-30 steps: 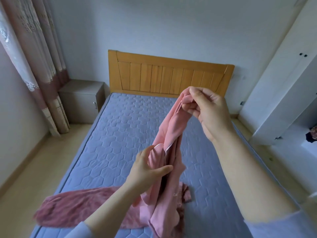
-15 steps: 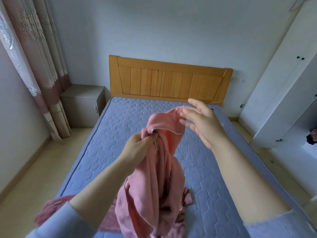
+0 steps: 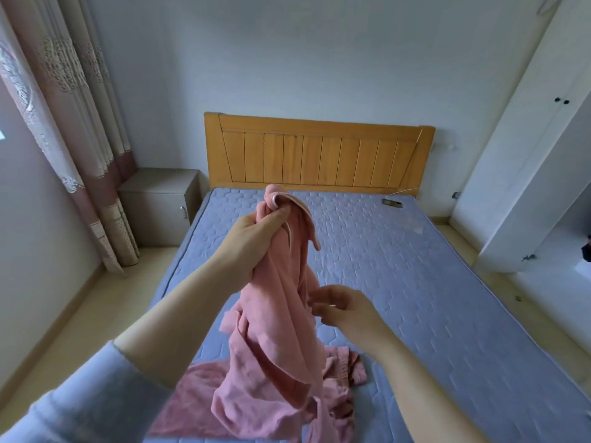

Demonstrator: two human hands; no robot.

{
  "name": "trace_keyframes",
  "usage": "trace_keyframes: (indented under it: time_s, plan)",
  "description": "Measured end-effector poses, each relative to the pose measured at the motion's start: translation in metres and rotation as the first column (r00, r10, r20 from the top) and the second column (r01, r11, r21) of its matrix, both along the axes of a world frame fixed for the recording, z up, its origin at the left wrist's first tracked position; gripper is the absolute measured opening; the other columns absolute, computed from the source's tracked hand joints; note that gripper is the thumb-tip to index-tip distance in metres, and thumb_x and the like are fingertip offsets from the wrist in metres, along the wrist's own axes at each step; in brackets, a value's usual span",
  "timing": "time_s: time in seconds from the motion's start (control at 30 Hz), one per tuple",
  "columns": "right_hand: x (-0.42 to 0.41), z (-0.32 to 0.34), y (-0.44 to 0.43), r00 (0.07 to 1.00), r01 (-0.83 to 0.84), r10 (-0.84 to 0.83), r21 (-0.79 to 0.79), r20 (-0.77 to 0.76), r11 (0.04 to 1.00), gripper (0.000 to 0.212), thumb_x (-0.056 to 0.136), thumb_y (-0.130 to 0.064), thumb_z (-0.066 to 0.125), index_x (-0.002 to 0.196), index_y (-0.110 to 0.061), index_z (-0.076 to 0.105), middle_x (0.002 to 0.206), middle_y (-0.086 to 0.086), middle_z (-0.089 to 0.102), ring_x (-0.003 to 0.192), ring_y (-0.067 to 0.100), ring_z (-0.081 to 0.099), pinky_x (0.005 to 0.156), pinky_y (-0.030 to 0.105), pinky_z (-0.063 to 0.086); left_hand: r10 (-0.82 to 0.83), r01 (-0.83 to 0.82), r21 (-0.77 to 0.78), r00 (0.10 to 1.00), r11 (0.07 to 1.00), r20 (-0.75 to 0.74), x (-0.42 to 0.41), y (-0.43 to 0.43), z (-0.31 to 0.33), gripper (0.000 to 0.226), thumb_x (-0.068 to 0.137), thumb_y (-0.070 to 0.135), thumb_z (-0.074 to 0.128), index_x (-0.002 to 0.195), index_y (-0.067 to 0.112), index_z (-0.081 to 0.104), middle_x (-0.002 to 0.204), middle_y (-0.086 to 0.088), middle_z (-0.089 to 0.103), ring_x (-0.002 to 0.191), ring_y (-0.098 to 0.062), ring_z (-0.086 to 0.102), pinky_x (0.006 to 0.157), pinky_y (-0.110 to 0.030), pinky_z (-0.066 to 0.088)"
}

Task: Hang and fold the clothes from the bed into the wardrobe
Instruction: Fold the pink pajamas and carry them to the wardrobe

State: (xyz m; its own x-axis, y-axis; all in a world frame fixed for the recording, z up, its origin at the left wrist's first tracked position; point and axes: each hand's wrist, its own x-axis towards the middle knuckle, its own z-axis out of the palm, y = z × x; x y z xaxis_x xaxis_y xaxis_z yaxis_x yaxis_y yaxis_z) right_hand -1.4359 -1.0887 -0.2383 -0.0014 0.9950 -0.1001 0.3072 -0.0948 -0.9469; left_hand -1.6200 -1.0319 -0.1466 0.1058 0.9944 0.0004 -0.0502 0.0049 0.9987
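A light pink garment (image 3: 281,340) hangs bunched above the blue quilted bed (image 3: 399,282). My left hand (image 3: 252,241) grips its top end, held up near the middle of the view. Lower down, my right hand (image 3: 342,308) sits at the garment's right side, its fingers curled and touching the cloth's edge; I cannot see a firm hold. A darker pink fuzzy piece (image 3: 192,404) lies on the bed's near left corner under the hanging cloth. The white wardrobe (image 3: 527,174) stands at the right with a door swung open.
A wooden headboard (image 3: 319,155) backs the bed. A small dark object with a cable (image 3: 392,203) lies near the bed's far right corner. A grey nightstand (image 3: 156,203) and curtains (image 3: 64,123) stand at the left. Bare floor runs along both sides of the bed.
My left hand rose with the garment's top end in its grip. My right hand let go of the top and dropped to the garment's lower right side.
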Motion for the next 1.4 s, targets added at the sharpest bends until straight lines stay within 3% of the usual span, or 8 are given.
trace_keyframes:
  time_s: [0.2,0.33,0.47,0.6,0.9,1.03,1.1,1.4]
  plan:
    - [-0.021,-0.02,0.005,0.991,-0.131,0.132,0.054,-0.01,0.99,0.061,0.073,-0.026,0.069,0.132,-0.032,0.056,0.125,-0.016,0.063,0.117,-0.001,0.057,0.102,0.027,0.046,-0.097,0.097,0.012,0.995,0.995,0.018,-0.012,0.0,0.03,0.031,0.092,0.04,0.06,0.097,0.012,0.071,0.093,-0.008,0.076,0.088,-0.018,0.073,0.073,-0.029,0.058]
    - [-0.034,-0.017,0.012,0.986,-0.145,0.13,0.164,0.102,0.976,0.086,0.062,-0.042,0.064,0.131,-0.066,0.019,0.11,-0.059,0.041,0.103,-0.032,0.042,0.082,-0.004,0.036,-0.119,0.12,-0.016,0.992,0.993,0.042,-0.022,0.004,0.045,0.037,0.089,0.043,0.064,0.108,0.012,0.068,0.102,-0.012,0.074,0.095,-0.024,0.071,0.082,-0.036,0.057]
    - [-0.042,-0.019,0.025,0.996,-0.082,0.074,0.241,0.04,0.967,0.08,0.074,-0.023,0.074,0.134,-0.056,0.032,0.119,-0.023,0.061,0.108,-0.006,0.058,0.087,0.009,0.044,-0.152,0.152,-0.005,0.988,0.988,-0.003,-0.031,0.004,0.049,0.04,0.088,0.044,0.066,0.107,0.009,0.07,0.102,-0.014,0.074,0.095,-0.025,0.071,0.086,-0.038,0.057]
    - [-0.037,-0.015,0.032,0.999,-0.029,0.034,0.229,-0.015,0.973,0.006,0.085,-0.011,0.068,0.083,-0.016,0.07,0.073,0.003,0.069,0.073,0.01,0.062,0.072,0.032,0.051,-0.085,0.085,0.0,0.996,0.996,-0.032,-0.043,0.006,0.047,0.034,0.088,0.042,0.066,0.098,0.01,0.072,0.1,-0.013,0.074,0.093,-0.024,0.071,0.086,-0.036,0.056]
    - [-0.005,0.024,0.027,0.998,0.022,-0.034,0.236,0.047,0.972,0.023,0.094,-0.02,0.06,0.075,-0.009,0.068,0.068,0.004,0.056,0.066,0.014,0.047,0.064,0.032,0.036,0.389,-0.226,0.331,0.7,0.916,-0.599,-0.072,0.015,-0.011,0.038,0.089,0.031,0.066,0.061,0.014,0.046,0.061,0.004,0.05,0.062,-0.016,0.046,0.057,-0.023,0.037]
    - [-0.016,0.062,0.029,0.988,0.109,-0.084,0.2,-0.127,0.974,0.023,0.092,-0.018,0.063,0.071,-0.009,0.067,0.072,0.011,0.054,0.071,0.02,0.046,0.068,0.035,0.035,0.346,-0.17,0.307,0.591,0.936,-0.729,-0.065,0.001,-0.035,0.037,0.086,0.036,0.07,0.102,0.004,0.06,0.106,-0.013,0.057,0.102,-0.031,0.054,0.084,-0.033,0.044]
    - [-0.019,0.08,0.032,0.959,0.164,-0.131,0.118,-0.251,0.979,0.02,0.091,-0.017,0.064,0.074,-0.009,0.07,0.078,0.015,0.064,0.074,0.023,0.056,0.071,0.037,0.045,0.345,-0.145,0.33,0.623,0.933,-0.702,-0.057,-0.011,-0.041,0.055,0.085,0.04,0.07,0.126,0.006,0.054,0.124,-0.012,0.052,0.116,-0.028,0.051,0.098,-0.037,0.042]
    - [-0.018,0.119,0.051,0.752,0.326,-0.302,-0.067,-0.586,0.943,0.018,0.093,-0.01,0.059,0.077,-0.008,0.067,0.061,0.004,0.067,0.053,0.012,0.064,0.051,0.023,0.051,-0.05,0.138,0.098,0.79,0.986,-0.611,-0.021,-0.049,-0.06,0.045,0.069,0.063,0.074,0.093,0.027,0.061,0.092,0.012,0.067,0.078,0.0,0.063,0.066,-0.017,0.048]
